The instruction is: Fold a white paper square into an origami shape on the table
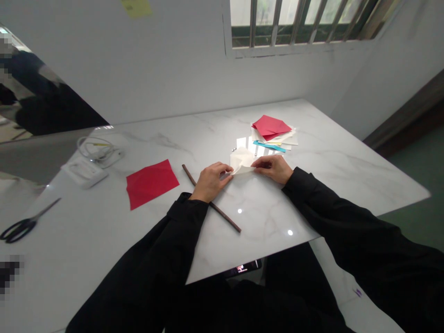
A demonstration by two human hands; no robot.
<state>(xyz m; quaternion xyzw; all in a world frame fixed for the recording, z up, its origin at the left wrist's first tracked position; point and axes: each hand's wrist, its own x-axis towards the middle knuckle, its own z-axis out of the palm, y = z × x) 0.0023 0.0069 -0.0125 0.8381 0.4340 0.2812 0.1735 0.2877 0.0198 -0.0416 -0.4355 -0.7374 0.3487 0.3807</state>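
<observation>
A small cream sheet of paper (pixel 242 158), partly folded along its near edge, is held between my two hands just above the marble table. My left hand (pixel 212 180) pinches its left corner between thumb and fingers. At the right corner, my right hand (pixel 274 169) grips the paper the same way. Under my left wrist a thin brown stick (pixel 226 217) lies slantwise on the table. To the left of that hand lies a flat red sheet of paper (pixel 151 184).
Beyond my right hand sits a pile of coloured papers, a red sheet (pixel 271 126) on top. Black-handled scissors (pixel 26 226), a white power strip (pixel 85 172) and a coiled cable (pixel 95 149) are at the left. A phone (pixel 243 268) shows below the table's near edge.
</observation>
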